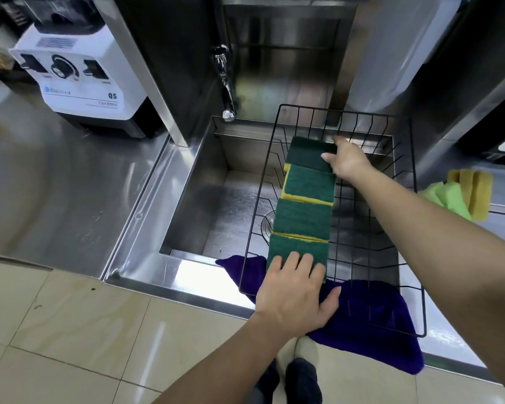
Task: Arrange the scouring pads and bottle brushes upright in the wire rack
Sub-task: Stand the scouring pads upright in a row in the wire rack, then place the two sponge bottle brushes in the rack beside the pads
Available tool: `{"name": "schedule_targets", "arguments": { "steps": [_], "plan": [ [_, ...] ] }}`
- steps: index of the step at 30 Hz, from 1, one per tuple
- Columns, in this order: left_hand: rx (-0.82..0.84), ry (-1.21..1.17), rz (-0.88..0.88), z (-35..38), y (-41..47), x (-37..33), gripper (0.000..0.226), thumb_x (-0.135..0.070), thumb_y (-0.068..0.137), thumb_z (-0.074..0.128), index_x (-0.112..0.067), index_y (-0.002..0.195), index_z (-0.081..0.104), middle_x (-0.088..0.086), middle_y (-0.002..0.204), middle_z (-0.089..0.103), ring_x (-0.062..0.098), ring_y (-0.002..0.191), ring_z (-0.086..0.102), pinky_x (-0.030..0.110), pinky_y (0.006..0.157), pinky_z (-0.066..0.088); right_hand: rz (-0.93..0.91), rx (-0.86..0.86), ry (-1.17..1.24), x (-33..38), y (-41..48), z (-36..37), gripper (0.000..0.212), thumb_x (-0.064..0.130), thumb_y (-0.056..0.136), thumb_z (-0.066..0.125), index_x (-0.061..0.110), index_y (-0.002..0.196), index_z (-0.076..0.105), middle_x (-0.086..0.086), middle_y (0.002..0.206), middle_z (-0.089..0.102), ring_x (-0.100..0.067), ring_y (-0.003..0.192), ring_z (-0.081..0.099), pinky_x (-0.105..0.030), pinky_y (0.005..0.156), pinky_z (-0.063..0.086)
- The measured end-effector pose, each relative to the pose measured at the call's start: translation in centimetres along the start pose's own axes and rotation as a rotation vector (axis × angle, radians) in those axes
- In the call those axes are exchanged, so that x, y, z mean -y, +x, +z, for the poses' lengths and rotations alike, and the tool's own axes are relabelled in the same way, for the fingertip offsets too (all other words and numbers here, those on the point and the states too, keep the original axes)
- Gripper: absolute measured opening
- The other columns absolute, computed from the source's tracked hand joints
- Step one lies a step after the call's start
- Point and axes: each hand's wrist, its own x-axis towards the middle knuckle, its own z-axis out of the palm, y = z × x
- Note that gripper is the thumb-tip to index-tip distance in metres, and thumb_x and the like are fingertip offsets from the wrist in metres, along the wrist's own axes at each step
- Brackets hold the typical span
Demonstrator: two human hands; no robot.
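— Where are you standing?

— I am standing at a shiny steel sink (193, 199) with a tap (226, 83) over it. A black wire rack (408, 199) is sitting across the sink, on a purple cloth (370, 322).

— What is sitting in the rack?

— Four green and yellow scouring pads (303, 217) are leaning in a row, one behind the other.

— What are your hands doing?

— My left hand (298, 295) is lying flat with open fingers on the nearest pad (289, 249). My right hand (347, 161) is pinching the top of the farthest pad (306, 154).

— Are more pads waiting?

— Yes, yellow and light green sponges (461, 193) are sitting on the counter to my right
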Motion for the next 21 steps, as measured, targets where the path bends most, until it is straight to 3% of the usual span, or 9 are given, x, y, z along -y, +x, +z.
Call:
{"name": "schedule_targets", "arguments": {
  "steps": [3, 5, 10, 17, 21],
  "plan": [
    [-0.002, -0.008, 0.001, 0.0, 0.0, 0.0, 0.043, -0.049, 0.088, 0.039, -0.012, 0.08, 0.06, 0.004, 0.078, 0.056, 0.023, 0.071, 0.048, 0.035, 0.063, 0.039, -0.023, -0.103, -0.145, 0.2, -0.6, 0.6, 0.05, 0.025, 0.094, 0.049, 0.005, 0.135, 0.03, -0.024, 0.134, 0.048, -0.04, 0.123, 0.047, -0.048, 0.095, 0.042],
    [0.006, -0.008, 0.004, 0.0, 0.1, 0.0, 0.042, -0.049, 0.088, 0.04, -0.012, 0.08, 0.06, 0.005, 0.078, 0.057, 0.023, 0.071, 0.049, 0.035, 0.063, 0.039, -0.041, -0.154, -0.181, 0.5, -1.3, 0.7, 0.053, 0.027, 0.093, 0.051, 0.005, 0.136, 0.029, -0.023, 0.136, 0.045, -0.04, 0.126, 0.044, -0.049, 0.097, 0.04],
    [0.044, -0.006, -0.004, -0.2, 0.2, 0.0, 0.044, -0.048, 0.087, 0.038, -0.012, 0.079, 0.061, 0.005, 0.078, 0.058, 0.025, 0.072, 0.051, 0.036, 0.062, 0.042, -0.083, -0.189, -0.094, -0.9, -2.8, -0.6, 0.052, 0.029, 0.091, 0.053, 0.005, 0.133, 0.035, -0.021, 0.136, 0.042, -0.039, 0.126, 0.043, -0.047, 0.102, 0.037],
    [0.049, -0.006, 0.02, -0.3, 0.2, 0.0, 0.045, -0.047, 0.087, 0.037, -0.011, 0.076, 0.061, 0.006, 0.075, 0.057, 0.027, 0.07, 0.052, 0.039, 0.061, 0.045, -0.133, -0.452, 0.062, -3.6, -6.6, -5.7, 0.042, 0.023, 0.091, 0.05, 0.005, 0.129, 0.046, -0.018, 0.128, 0.049, -0.037, 0.113, 0.052, -0.042, 0.098, 0.042],
    [0.035, 0.01, 0.034, -0.2, 0.3, -0.2, 0.047, -0.048, 0.087, 0.036, -0.01, 0.076, 0.061, 0.007, 0.074, 0.057, 0.029, 0.069, 0.052, 0.04, 0.061, 0.044, -0.071, -0.537, 0.049, -6.2, -9.3, -7.7, 0.045, 0.028, 0.09, 0.052, 0.006, 0.129, 0.046, -0.018, 0.13, 0.049, -0.036, 0.119, 0.049, -0.042, 0.1, 0.038]
  ]
}}
